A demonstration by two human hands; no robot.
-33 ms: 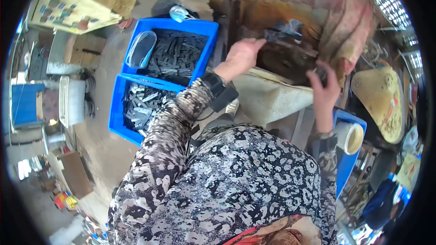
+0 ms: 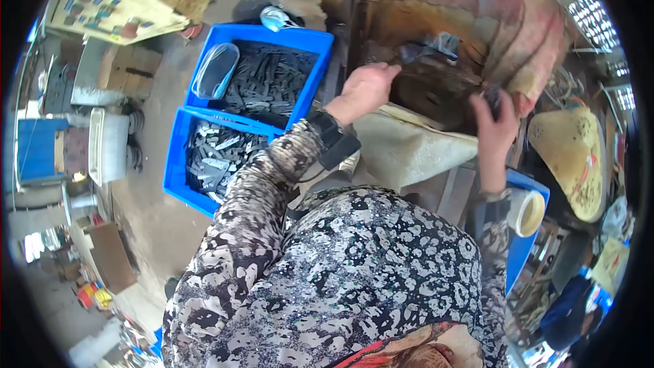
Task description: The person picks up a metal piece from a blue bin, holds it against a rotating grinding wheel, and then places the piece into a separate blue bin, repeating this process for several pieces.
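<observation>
While the patterned sleeves fill the near view, the left hand [image 2: 364, 88] reaches with fingers half curled onto the heap of dark metal pieces [image 2: 436, 85] on the rusty bench, and the right hand [image 2: 496, 126] grips a dark piece at the heap's edge. Loose pieces could slide off if nudged. Farther left, two blue crates [image 2: 317, 61] hold similar parts.

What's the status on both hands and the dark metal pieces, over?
Left hand open, on dark metal pieces at the bench. Right hand gripping a piece there. Blue crates sit left, nothing blocking.
</observation>
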